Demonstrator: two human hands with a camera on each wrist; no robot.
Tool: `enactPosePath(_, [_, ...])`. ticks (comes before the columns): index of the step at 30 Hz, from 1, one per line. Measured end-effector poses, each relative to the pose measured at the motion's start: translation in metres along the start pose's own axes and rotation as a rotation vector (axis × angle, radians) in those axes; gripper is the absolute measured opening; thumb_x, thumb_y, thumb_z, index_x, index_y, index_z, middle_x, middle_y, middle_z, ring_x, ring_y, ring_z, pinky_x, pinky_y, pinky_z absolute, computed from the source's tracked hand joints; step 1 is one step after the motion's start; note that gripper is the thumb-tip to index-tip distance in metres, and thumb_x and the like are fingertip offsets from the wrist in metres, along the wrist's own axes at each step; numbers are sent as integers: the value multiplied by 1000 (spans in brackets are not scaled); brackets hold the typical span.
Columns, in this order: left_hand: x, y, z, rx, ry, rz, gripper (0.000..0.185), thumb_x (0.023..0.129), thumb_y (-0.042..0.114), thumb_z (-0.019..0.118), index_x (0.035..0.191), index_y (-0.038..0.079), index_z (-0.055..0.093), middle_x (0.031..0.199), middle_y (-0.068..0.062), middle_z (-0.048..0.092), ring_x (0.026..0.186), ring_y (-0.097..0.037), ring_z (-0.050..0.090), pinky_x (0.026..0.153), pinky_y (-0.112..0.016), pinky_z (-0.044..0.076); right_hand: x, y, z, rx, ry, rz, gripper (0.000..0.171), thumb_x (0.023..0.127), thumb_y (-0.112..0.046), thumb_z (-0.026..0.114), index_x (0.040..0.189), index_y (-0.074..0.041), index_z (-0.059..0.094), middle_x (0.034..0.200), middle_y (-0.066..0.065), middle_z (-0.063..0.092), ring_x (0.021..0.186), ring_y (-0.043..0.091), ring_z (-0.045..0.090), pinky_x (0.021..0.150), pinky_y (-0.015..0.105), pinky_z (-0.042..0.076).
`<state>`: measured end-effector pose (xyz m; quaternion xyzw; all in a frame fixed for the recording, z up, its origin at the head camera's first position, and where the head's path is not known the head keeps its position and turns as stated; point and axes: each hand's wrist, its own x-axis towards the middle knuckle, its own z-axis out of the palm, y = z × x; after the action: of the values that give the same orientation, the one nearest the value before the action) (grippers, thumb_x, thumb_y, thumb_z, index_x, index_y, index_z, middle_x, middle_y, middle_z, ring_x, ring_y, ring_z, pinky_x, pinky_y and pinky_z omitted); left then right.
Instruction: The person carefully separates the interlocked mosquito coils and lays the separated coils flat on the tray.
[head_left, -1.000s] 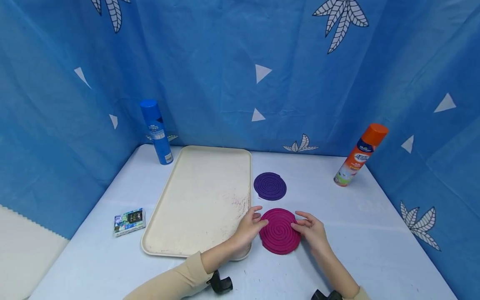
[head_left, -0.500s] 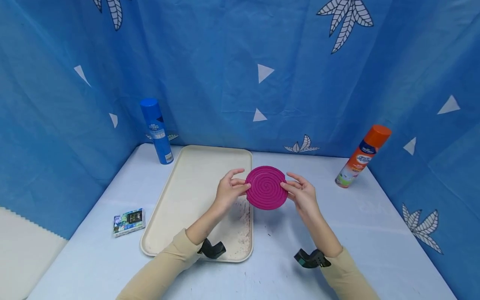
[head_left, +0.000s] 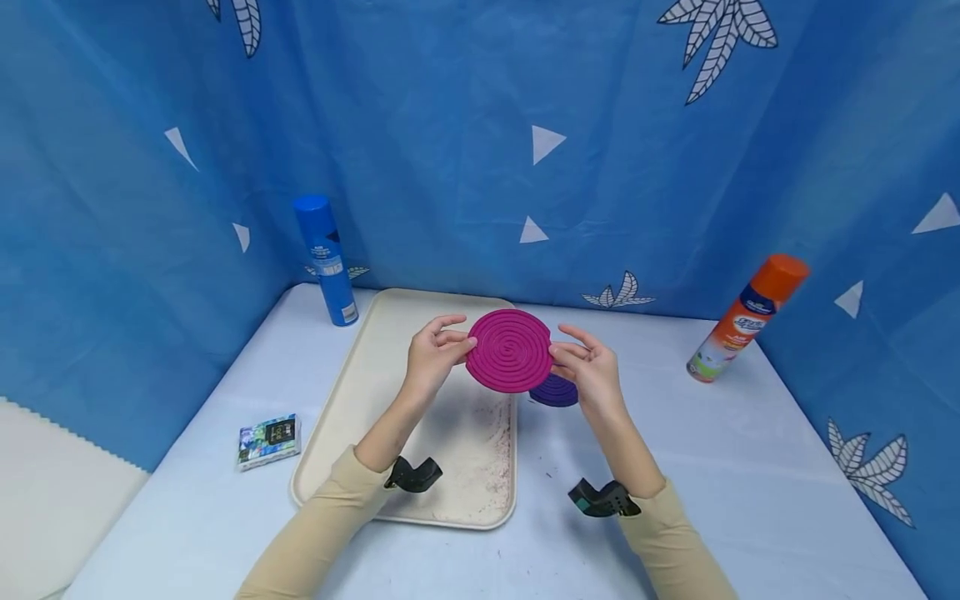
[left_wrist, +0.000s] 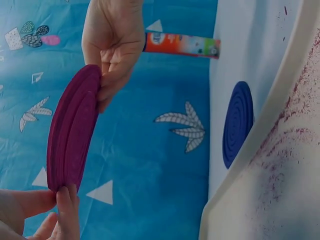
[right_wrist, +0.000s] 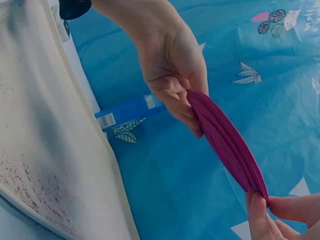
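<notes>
A flat magenta spiral disc [head_left: 509, 351], made of one coiled strand, is held raised and tilted above the right edge of the cream tray [head_left: 411, 512]. My left hand [head_left: 433, 360] pinches its left rim between thumb and fingers. On the opposite rim, my right hand [head_left: 592, 375] pinches it the same way. Both wrist views show the disc nearly edge-on, with the tray and table apart from it. A smaller purple spiral disc [head_left: 555, 392] lies on the table just right of the tray, partly hidden behind the magenta one.
A blue spray can [head_left: 327, 262] stands at the back left, and an orange one [head_left: 746, 321] at the back right. Left of the tray lies a small patterned packet [head_left: 269, 442]. Reddish crumbs mark the tray's right part. A blue curtain [head_left: 450, 150] encloses the table [head_left: 720, 492].
Both hands have lifted the magenta disc off the table and carried it up, away and left to the tray's right edge. The purple disc was fully covered half a second ago; part shows now.
</notes>
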<state>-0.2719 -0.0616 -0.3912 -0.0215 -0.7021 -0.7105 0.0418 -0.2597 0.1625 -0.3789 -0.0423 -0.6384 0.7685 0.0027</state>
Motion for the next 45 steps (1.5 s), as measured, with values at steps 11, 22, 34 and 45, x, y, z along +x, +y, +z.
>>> enactPosePath(11, [-2,-1,-2,73,1,112,36,84,5,71,119,4,63,108,-21,70,83,-15,70,71,-21,58,-1,-3,-3,20,19,12,42,91,4,56,132,-1,48,73,-11,70,69,2,68,65,19,58])
enactPosePath(22, [-2,-1,-6,129,29,229,27,83,7,72,110,3,70,105,-17,72,78,-2,64,69,-18,57,-2,-1,0,-19,15,60,47,92,3,55,137,-2,44,74,-11,68,70,2,67,65,21,59])
enactPosePath(34, [0,7,-7,-112,-13,-20,42,85,0,67,126,6,57,91,-7,72,73,-2,69,71,-22,59,0,-1,0,-68,39,-28,46,87,6,61,131,1,50,73,-13,70,72,0,67,70,14,56])
enactPosePath(45, [1,5,-5,-43,-49,96,37,86,-1,65,122,2,58,107,-25,66,73,-3,66,71,-21,59,0,-1,-3,21,17,156,49,90,1,60,136,2,44,75,-9,68,74,1,65,72,14,55])
